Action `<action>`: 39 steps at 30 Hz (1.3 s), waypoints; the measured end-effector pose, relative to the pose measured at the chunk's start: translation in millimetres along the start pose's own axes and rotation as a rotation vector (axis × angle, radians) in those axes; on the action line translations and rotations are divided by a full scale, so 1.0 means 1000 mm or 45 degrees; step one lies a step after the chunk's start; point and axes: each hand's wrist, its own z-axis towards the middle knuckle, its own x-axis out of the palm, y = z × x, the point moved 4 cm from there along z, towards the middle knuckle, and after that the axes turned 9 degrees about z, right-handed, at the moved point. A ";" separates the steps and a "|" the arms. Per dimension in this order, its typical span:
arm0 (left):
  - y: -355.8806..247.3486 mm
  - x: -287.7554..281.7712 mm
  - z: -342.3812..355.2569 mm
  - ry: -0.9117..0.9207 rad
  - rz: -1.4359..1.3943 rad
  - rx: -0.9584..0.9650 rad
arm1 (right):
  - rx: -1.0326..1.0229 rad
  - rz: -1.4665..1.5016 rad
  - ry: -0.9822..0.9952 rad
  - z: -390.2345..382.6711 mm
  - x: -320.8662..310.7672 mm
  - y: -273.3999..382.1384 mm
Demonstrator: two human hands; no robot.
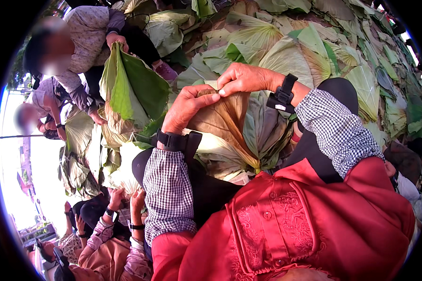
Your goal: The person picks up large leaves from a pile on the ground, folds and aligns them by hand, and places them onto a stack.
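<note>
My left hand [185,105] and my right hand [244,77] meet at the upper edge of a dried brown leaf [220,122], thumbs and fingertips pinching it close together. The big, pleated leaf narrows downward to a yellowish stem end [255,166] just above my lap. Grey-green folded leaves [267,131] lie against its right side, and paler leaf parts [211,152] show below it, between my dark-trousered legs. Black bands circle both my wrists.
Overlapping pale green leaves [295,61] spread beyond my hands. At upper left a bending co-worker [96,37] holds a green leaf [138,86], with another person [44,103] behind. More co-workers [108,253] sit at lower left, hands raised to leaves. Others crowd the right rim.
</note>
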 end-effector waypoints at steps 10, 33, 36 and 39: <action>0.009 -0.002 0.005 -0.097 -0.137 0.044 | -0.048 -0.007 -0.064 0.003 -0.002 0.005; 0.014 -0.006 0.004 -0.103 -0.167 -0.049 | 0.279 0.173 0.172 -0.001 0.007 -0.029; 0.013 0.002 -0.001 0.068 -0.011 -0.257 | 0.335 0.171 0.197 -0.003 0.006 -0.031; 0.019 0.001 -0.004 0.109 0.003 -0.269 | 0.356 0.155 0.221 0.000 0.009 -0.031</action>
